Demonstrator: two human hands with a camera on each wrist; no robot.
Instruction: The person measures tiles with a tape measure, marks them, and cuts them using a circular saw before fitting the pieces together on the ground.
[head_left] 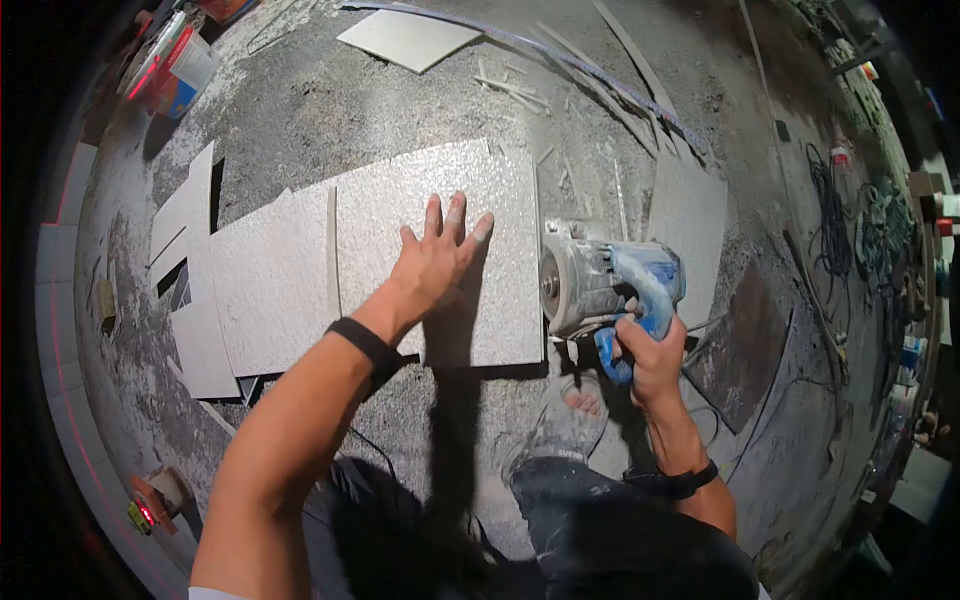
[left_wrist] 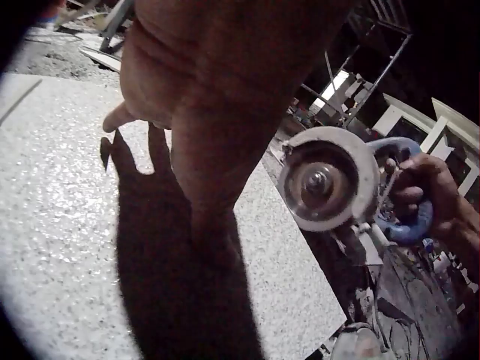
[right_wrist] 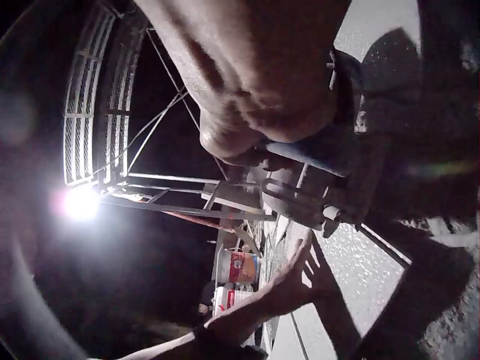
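Observation:
My left hand rests with spread fingers on a pale speckled tile. Its shadow falls across the tile toward me. In my right hand I grip the blue handle of a dusty handheld circular saw. The saw stands just off the tile's right edge, with its round guard turned toward the tile. From the left wrist, the saw's disc shows inside the guard, and my fingers curl round the handle. The right wrist view has the saw mostly dark, beyond my right hand.
A pale strip lies across the slabs, left of my left hand. More cut tile pieces lie at the left, and another at the far side. Buckets stand at the far left. My foot is close below the saw; cables lie right.

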